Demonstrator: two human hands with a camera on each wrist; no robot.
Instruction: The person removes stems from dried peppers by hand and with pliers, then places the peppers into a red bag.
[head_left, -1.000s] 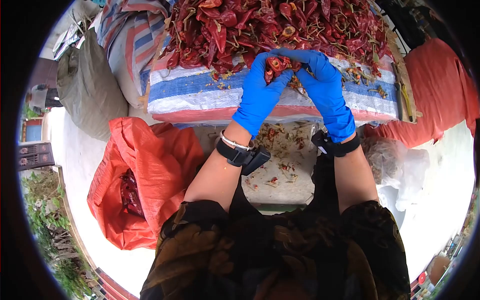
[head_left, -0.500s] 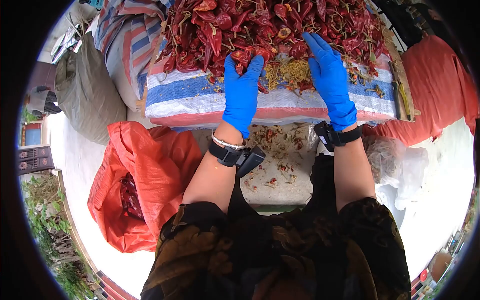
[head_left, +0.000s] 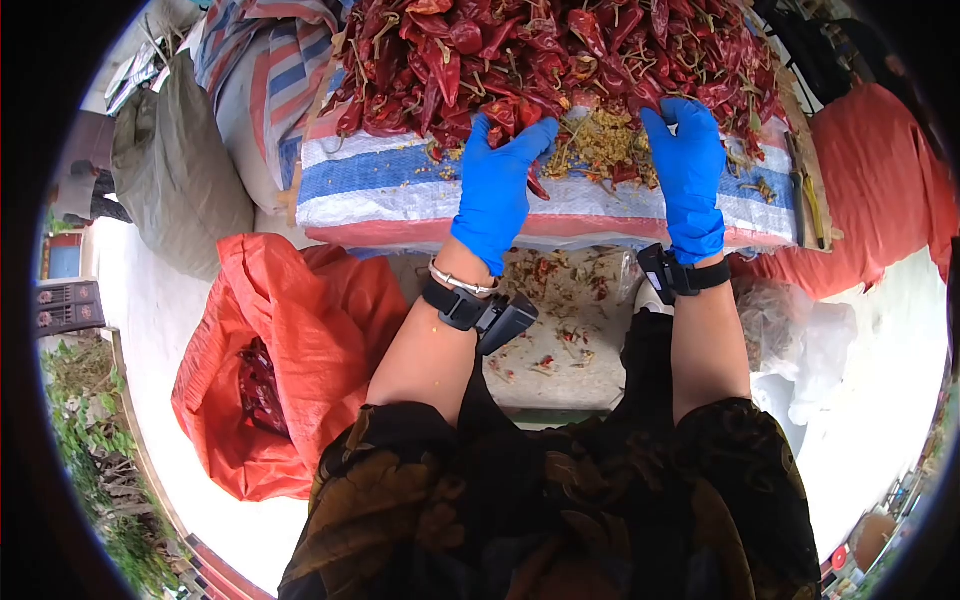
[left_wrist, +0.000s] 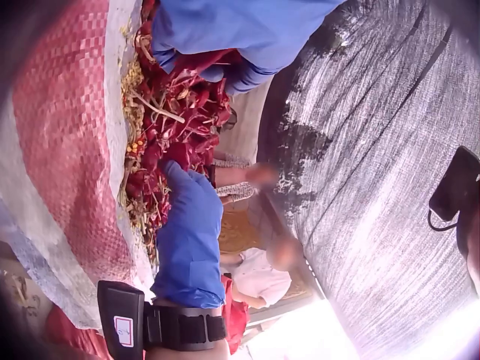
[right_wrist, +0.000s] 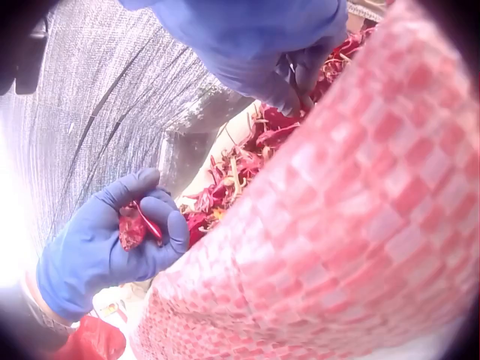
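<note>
Gripping red peppers (head_left: 504,117) in our left hand (head_left: 492,192), we judge them light and crushable, best pinched near the stem; our right hand (head_left: 690,165) touches the pile (head_left: 560,50), its hold unclear.

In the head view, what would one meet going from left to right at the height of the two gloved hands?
Grey-green sack, blue-gloved left hand, patch of small yellow seeds, blue-gloved right hand, slim yellow object, bulging red sack.

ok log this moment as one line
left hand: holding red peppers | right hand: fingertips at pepper pile, grip unclear | yellowish seeds: between hands, on striped sheet
</note>
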